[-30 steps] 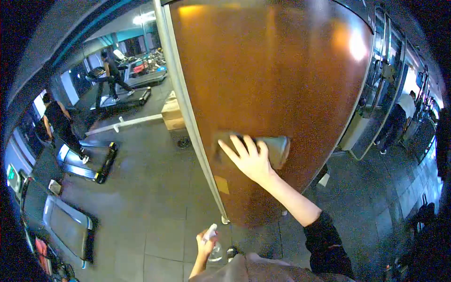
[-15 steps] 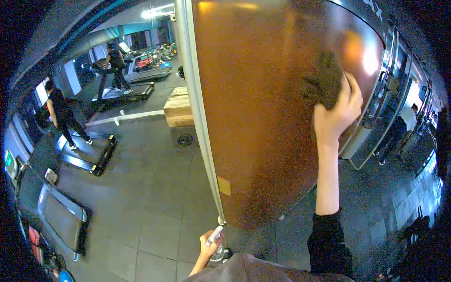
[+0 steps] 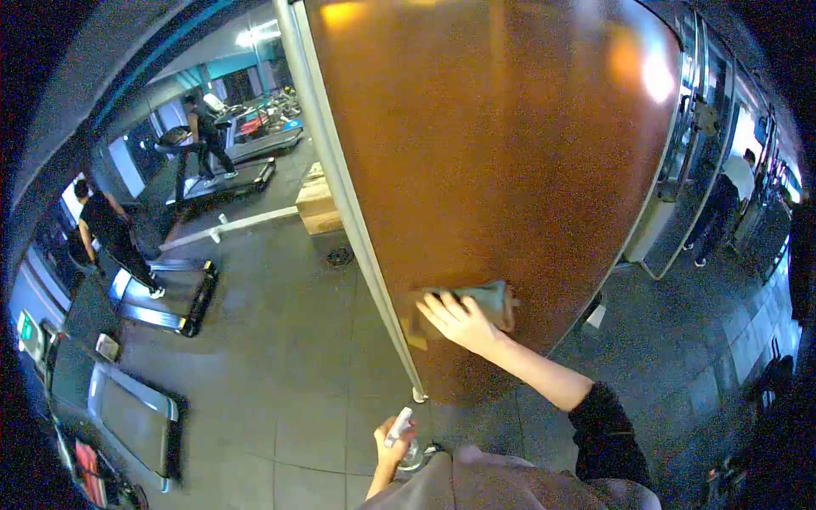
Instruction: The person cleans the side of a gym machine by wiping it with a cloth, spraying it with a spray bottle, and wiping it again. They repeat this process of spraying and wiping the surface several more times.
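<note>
Treadmills with black belts stand to the left: a grey-framed one [image 3: 132,412] low down and a silver-edged one [image 3: 161,293] beyond it, where a person in dark clothes [image 3: 110,225] stands. A pale wooden box [image 3: 319,208] sits behind the long, pale metal post [image 3: 342,183], a black round disc [image 3: 339,257] just below it. Farther right, a person in a pale top [image 3: 735,183] leans beside dark gym equipment.

The post bounds the glossy reddish-brown panel [image 3: 501,170] on its left; metal-framed glass [image 3: 671,204] stands close past its right edge. Dark tiled floor [image 3: 289,374] lies open left of the post, and the panel's face is unobstructed above the right hand [image 3: 463,325]. That hand is open, its fingers spread over a blurred grey-blue cloth [image 3: 490,297] against the lower panel, near a yellowish rectangular patch [image 3: 415,336]. Below the post's foot, the left hand [image 3: 392,448] is closed around a clear spray bottle with a white trigger [image 3: 399,427].
</note>
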